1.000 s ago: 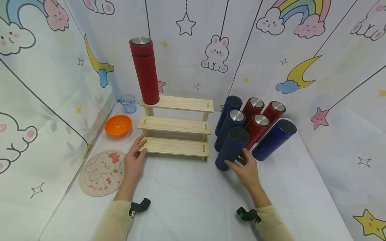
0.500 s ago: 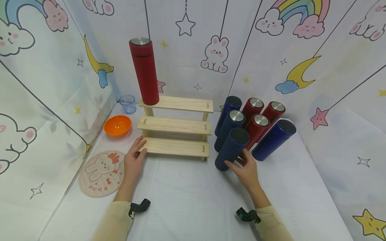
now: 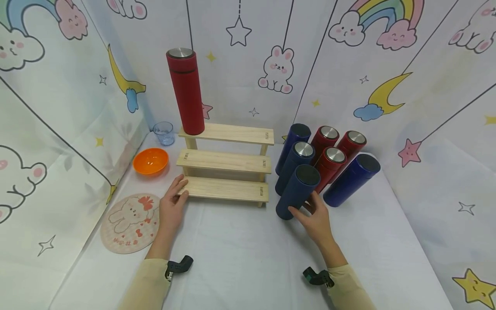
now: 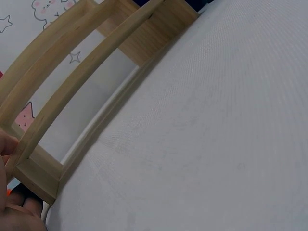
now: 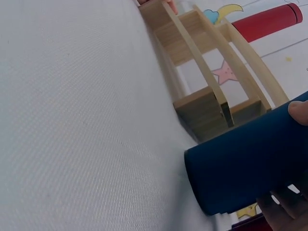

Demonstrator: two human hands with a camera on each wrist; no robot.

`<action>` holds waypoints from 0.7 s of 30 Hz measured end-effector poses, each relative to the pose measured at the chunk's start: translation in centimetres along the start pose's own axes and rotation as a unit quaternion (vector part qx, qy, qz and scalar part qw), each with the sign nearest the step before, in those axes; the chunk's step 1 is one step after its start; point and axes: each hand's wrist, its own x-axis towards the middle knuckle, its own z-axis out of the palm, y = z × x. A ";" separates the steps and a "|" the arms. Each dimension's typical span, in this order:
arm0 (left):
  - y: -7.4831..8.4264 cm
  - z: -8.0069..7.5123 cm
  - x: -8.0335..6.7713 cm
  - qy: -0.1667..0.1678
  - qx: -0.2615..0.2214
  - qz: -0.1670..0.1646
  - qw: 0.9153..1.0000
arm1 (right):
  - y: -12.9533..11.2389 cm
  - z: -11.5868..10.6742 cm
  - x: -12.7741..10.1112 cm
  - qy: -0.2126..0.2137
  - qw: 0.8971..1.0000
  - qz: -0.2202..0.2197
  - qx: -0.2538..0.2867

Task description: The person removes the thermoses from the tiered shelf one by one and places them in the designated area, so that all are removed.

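A three-step wooden rack (image 3: 226, 161) stands mid-table, with a tall red bottle (image 3: 186, 90) upright on the left end of its top step. My left hand (image 3: 181, 190) rests with straight fingers on the left end of the lowest step; the left wrist view shows the rack (image 4: 82, 72) and my fingertips (image 4: 14, 211) at its corner. My right hand (image 3: 306, 209) grips the front dark blue bottle (image 3: 297, 189), which stands on the table right of the rack. In the right wrist view the thumb (image 5: 299, 111) and fingers (image 5: 288, 211) wrap around that bottle (image 5: 245, 159).
Several more red and blue bottles (image 3: 335, 161) stand clustered behind the gripped one. An orange bowl (image 3: 151, 161), a small clear cup (image 3: 164, 132) and a round bunny coaster (image 3: 131, 221) lie left of the rack. Patterned cloth walls (image 3: 426, 86) enclose the white table (image 3: 240, 254).
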 end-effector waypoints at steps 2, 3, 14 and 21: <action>0.0 0.0 0.0 0.000 -0.002 0.000 1.000 | 0.1 0.0 0.0 0.000 1.000 -0.001 0.001; 0.0 0.0 0.0 0.000 -0.003 0.001 1.000 | 0.1 0.0 0.0 0.000 1.000 -0.001 0.001; 0.0 0.1 0.1 0.001 -0.009 0.003 1.000 | -2.2 -1.4 0.7 0.017 0.996 -0.065 0.052; 0.0 0.1 0.0 0.001 -0.005 -0.001 1.000 | -5.5 -3.2 2.0 0.024 0.991 -0.117 0.054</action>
